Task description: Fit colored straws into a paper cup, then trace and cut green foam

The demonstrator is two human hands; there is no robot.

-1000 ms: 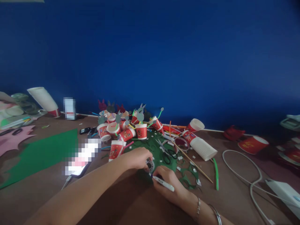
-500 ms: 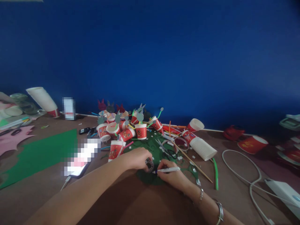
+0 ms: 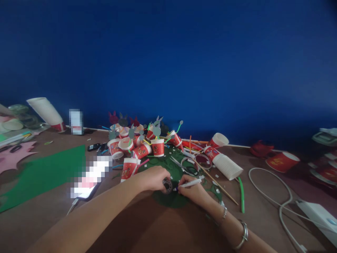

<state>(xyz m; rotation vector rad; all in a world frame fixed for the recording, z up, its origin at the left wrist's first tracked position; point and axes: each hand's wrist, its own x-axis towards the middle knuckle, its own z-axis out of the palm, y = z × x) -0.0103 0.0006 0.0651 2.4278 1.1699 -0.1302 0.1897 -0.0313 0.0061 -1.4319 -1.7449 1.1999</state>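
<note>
My left hand (image 3: 156, 178) is closed on a small dark ring (image 3: 167, 185) with lighter marks around it; its exact kind is unclear. The ring rests at a piece of dark green paper (image 3: 170, 201) on the table. In my right hand (image 3: 191, 189) a white marker (image 3: 190, 183) is gripped, its purple end pointing left, close to the ring. Beyond both hands lie scissors (image 3: 181, 164) with dark handles and small white scraps on green paper. A red paper cup (image 3: 129, 168) stands just past my left wrist.
Several decorated red cups (image 3: 158, 147) with paper shapes on sticks stand at the back. Stacked cups (image 3: 226, 165), a wooden stick (image 3: 216, 182) and a green tube (image 3: 241, 196) lie right. A lit phone (image 3: 92, 175), green sheet (image 3: 52, 172) and white cable (image 3: 281, 196) flank the arms.
The marker has tilted more upright and its tip has drawn slightly right, away from the ring. My left hand stays on the ring; the view has shifted slightly.
</note>
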